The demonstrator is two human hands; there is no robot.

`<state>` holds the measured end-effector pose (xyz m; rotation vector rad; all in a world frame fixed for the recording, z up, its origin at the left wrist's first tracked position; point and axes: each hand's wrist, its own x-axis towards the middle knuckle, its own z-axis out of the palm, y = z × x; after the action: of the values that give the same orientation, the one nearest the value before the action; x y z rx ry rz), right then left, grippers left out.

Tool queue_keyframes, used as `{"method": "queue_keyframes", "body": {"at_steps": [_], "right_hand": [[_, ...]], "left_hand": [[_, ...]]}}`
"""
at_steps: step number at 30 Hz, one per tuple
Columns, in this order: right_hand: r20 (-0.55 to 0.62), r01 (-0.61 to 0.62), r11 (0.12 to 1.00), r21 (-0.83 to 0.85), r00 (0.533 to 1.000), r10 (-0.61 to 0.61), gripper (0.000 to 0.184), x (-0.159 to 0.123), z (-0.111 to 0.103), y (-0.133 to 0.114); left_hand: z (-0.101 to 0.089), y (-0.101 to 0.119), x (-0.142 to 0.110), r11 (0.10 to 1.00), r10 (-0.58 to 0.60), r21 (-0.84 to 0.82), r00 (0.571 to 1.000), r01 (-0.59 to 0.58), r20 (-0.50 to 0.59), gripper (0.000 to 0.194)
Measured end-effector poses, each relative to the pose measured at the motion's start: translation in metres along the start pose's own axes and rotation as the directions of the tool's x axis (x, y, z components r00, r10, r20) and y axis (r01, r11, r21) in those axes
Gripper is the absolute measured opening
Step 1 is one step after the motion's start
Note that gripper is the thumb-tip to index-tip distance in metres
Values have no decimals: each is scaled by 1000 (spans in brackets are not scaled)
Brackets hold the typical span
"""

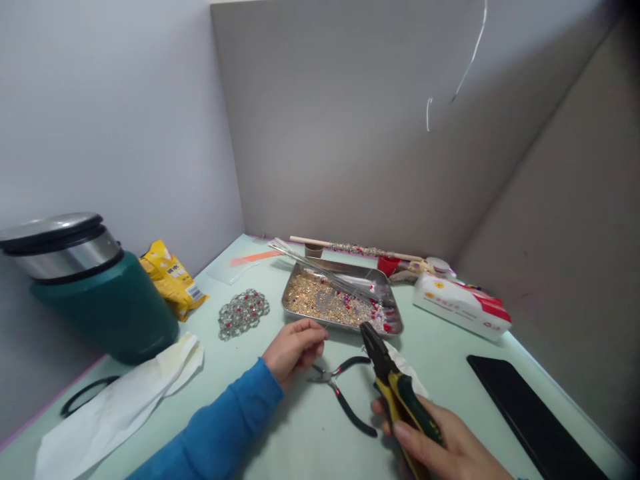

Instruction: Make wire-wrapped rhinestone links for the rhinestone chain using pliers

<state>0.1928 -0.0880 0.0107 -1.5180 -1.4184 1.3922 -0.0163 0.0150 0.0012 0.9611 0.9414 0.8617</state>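
Note:
My right hand (440,437) is wrapped round the yellow and dark green handles of a pair of pliers (387,367), its dark jaws pointing up and away from me. Thumb and fingertips of my left hand (299,347) are pinched together just in front of the bead tray; whatever they hold is too fine to make out. Between the hands a smaller pair of pliers (345,390) with dark and red grips lies spread on the table. The metal tray (305,318) holds gold, red and purple beads, and a bundle of thin wires (320,270) rests across it.
Left of the tray lies a beaded wire mesh piece (243,313). A green jar (105,307), yellow packet (173,280) and white paper (120,407) line the left side. Rightward are a tissue pack (460,305) and black flat object (530,413). A bead-wrapped stick (360,249) lies behind.

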Motion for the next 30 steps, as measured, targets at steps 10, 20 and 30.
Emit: {"method": "queue_keyframes", "body": {"at_steps": [10, 20, 30], "right_hand": [[72, 163, 905, -392, 987, -146, 46, 14, 5, -37], [133, 242, 890, -386, 969, -206, 38, 24, 14, -35], [174, 161, 939, -305, 979, -111, 28, 24, 12, -41]], "left_hand": [[2, 1, -4, 1000, 15, -17, 998, -14, 67, 20], [5, -1, -4, 997, 2, 75, 997, -8, 81, 22], [6, 4, -5, 993, -56, 107, 995, 46, 88, 17]]}}
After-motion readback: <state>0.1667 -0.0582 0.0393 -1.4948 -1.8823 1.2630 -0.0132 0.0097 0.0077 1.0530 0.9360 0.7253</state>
